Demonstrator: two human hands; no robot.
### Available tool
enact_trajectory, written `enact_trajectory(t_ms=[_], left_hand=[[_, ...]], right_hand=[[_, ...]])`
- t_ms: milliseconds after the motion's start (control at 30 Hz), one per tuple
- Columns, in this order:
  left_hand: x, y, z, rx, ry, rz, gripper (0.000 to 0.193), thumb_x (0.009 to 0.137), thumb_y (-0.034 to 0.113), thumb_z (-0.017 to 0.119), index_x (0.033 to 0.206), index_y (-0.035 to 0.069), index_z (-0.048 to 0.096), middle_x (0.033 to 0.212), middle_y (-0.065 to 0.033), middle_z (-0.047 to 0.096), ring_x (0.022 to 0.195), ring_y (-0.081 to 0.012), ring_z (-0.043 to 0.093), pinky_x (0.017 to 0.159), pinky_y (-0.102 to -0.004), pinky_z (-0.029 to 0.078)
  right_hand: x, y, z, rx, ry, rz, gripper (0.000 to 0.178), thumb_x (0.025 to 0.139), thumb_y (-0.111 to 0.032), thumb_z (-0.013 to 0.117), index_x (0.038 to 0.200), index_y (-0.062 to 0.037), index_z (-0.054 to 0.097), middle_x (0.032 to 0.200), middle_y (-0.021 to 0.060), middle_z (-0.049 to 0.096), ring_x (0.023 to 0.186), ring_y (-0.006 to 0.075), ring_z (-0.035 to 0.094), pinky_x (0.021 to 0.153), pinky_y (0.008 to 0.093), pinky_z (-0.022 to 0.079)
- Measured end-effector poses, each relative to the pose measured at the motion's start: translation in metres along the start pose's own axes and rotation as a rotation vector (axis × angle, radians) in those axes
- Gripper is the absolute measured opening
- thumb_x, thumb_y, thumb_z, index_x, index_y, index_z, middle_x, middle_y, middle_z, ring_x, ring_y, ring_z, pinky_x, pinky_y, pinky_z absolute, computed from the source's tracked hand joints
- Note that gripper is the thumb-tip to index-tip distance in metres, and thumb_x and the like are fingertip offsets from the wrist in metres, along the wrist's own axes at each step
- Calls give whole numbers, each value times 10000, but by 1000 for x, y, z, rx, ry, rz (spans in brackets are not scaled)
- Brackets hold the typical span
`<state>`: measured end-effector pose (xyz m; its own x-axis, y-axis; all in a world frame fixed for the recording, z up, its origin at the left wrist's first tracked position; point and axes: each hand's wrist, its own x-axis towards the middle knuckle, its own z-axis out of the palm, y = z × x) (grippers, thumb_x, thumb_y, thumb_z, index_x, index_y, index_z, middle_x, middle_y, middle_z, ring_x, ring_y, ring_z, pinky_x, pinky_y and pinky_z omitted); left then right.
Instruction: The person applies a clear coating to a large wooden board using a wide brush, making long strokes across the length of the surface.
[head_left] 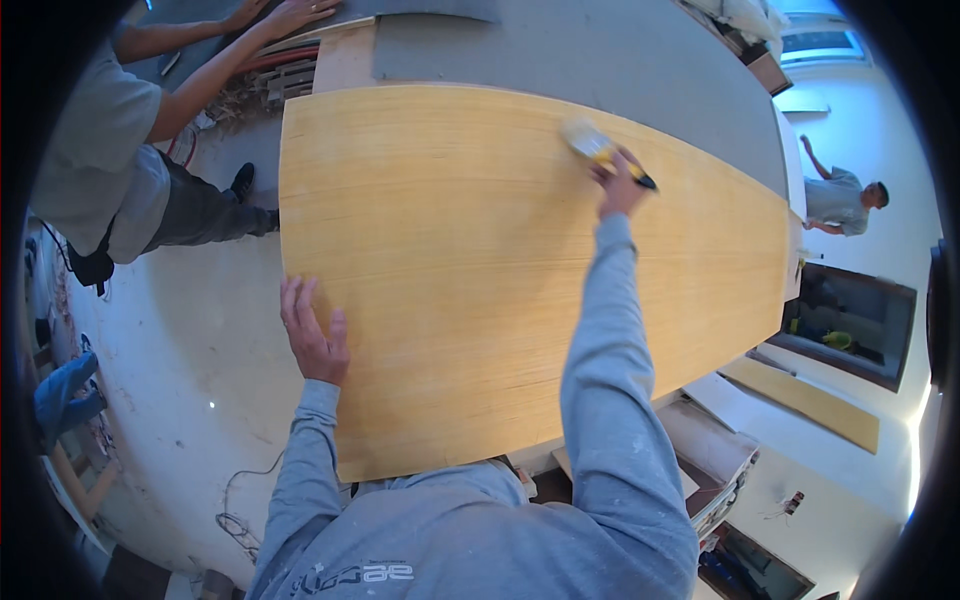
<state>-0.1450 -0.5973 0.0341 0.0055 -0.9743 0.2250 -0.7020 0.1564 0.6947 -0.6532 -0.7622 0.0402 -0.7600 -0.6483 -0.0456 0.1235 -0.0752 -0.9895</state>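
Note:
A large wood-faced panel (pixel 450 280) with yellowish grain lies flat in front of me. Toward its far side my right hand (pixel 622 186) is closed round the handle of a wide brush (pixel 588 140) with pale bristles, a yellow band and a black handle end. The bristles point to the far left, blurred by motion; whether they touch the panel I cannot tell. My left hand (pixel 316 335) rests on the panel's left edge, fingers spread, with nothing in it.
Beyond the panel stretches a grey sheet surface (pixel 560 60). At the left a person (pixel 110 170) leans with both hands on a grey sheet. Another person (pixel 840 200) stands at the far right. A cable (pixel 235 522) lies on the floor; a yellowish board (pixel 805 402) lies at the right.

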Motion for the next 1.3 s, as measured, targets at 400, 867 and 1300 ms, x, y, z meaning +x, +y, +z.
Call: enact_trajectory(t_ms=[400,867,1300], left_hand=[[0,-3,-3,-27,24,-28,603,916,242,662,1431,-6,468,1524,-261,370,1460,-457,318,1207,-521,291],[-1,-8,0,-64,31,-2,583,906,177,647,1432,0,466,1517,-255,381,1461,-454,320,1201,-527,298],[-24,4,3,-205,55,31,566,925,136,662,1447,19,477,1512,-210,391,1445,-380,369,1187,-481,338]], right_hand=[[-218,8,160,-82,-537,-51,206,976,-59,677,1175,-11,690,1126,80,684,807,165,706,682,287,600],[-84,3,19,-38,-168,-1,233,926,-100,693,1114,35,669,912,168,708,700,246,728,603,337,620],[-311,8,135,136,-707,189,82,903,-21,735,984,-21,750,970,44,731,829,103,671,683,276,577]])
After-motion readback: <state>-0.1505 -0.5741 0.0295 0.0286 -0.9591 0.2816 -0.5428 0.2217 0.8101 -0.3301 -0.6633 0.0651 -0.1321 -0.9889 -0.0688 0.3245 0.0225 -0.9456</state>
